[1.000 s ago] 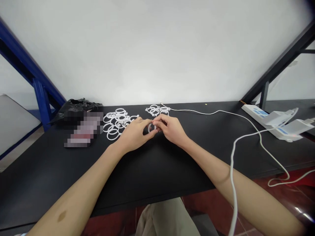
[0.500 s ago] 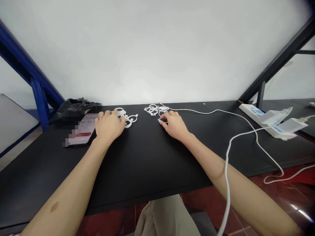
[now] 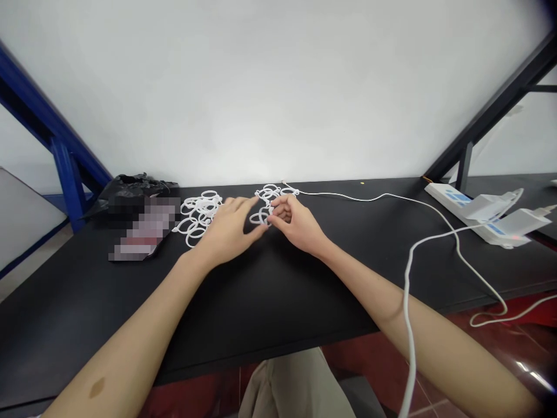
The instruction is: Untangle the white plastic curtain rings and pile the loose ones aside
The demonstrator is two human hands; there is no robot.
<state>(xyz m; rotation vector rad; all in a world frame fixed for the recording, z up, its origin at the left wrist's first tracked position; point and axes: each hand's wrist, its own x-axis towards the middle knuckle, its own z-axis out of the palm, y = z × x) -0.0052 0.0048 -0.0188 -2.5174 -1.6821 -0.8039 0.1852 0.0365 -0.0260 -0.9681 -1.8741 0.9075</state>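
My right hand [image 3: 300, 225] is closed in a pinch on a white plastic ring [image 3: 257, 219] with a small knob or eyelet on its rim, like a curtain ring. The ring is held slightly blurred between my two hands. My left hand [image 3: 232, 231] is open at the left of that ring, thumb apart from the fingers; whether it touches the ring I cannot tell. Left of my left hand lies a spread pile of similar white rings [image 3: 195, 223]. Behind the hands, by the wall, lies a smaller group of white rings [image 3: 268, 190].
A phone [image 3: 148, 229] lies at the left, with a crumpled black plastic bag [image 3: 134, 188] behind it. A white cable [image 3: 369, 200] runs across the black table [image 3: 261, 313] to the right. A white power strip [image 3: 478, 217] with plugged adapters is at the right.
My left hand has moved right, off the left pile, towards my right hand. My right hand has shifted slightly left with a ring in its fingers. More of the left pile shows.
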